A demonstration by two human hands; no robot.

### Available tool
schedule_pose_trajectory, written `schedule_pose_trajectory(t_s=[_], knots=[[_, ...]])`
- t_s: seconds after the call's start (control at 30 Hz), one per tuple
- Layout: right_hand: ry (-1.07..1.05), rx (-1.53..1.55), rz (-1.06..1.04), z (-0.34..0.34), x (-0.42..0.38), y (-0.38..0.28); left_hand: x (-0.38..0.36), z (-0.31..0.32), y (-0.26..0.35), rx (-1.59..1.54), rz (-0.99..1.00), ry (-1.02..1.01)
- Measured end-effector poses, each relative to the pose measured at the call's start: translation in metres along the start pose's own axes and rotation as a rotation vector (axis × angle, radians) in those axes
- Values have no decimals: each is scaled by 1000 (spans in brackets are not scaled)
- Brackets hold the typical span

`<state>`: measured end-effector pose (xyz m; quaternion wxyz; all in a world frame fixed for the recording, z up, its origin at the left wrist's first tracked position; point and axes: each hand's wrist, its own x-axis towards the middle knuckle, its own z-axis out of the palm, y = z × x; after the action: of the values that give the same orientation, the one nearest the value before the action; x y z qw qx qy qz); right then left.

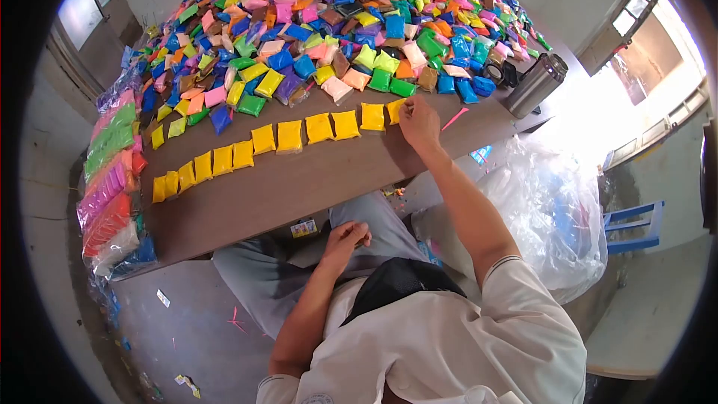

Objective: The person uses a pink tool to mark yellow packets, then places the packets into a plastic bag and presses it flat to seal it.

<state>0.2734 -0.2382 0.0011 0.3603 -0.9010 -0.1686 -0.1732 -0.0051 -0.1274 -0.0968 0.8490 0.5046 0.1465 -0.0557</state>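
A row of several yellow packets (289,136) runs across the front of the brown table (262,191). At the right end of that row, my right hand (419,121) has its fingers closed on the last yellow packet (393,111). My left hand (348,243) rests over my lap below the table edge, its fingers curled together; whether anything is in them is too small to tell. Behind the row lies a large pile of small packets in many colours (336,37).
A steel flask (537,86) stands on the table at the right, beside a roll of tape (493,72). Bundled coloured packets (108,172) lie along the left edge. A large clear plastic bag (553,217) sits right of my legs, near a blue stool (634,226).
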Motion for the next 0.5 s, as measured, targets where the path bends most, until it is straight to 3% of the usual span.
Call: schedule_pose_trajectory(t_s=[0.17,0.27,0.37,0.5], knots=[[-126,-82,31,-8,-5,-8,-1,-13,-5,-104,-43,36],[-49,-88,-70,-12,-11,-7,0,-18,-9,-182,-28,32],[8,-57,-436,-14,-13,-15,1,-18,-8,-199,-33,52],[-140,-143,-585,-3,-19,-27,2,-20,-10,-171,-36,56]])
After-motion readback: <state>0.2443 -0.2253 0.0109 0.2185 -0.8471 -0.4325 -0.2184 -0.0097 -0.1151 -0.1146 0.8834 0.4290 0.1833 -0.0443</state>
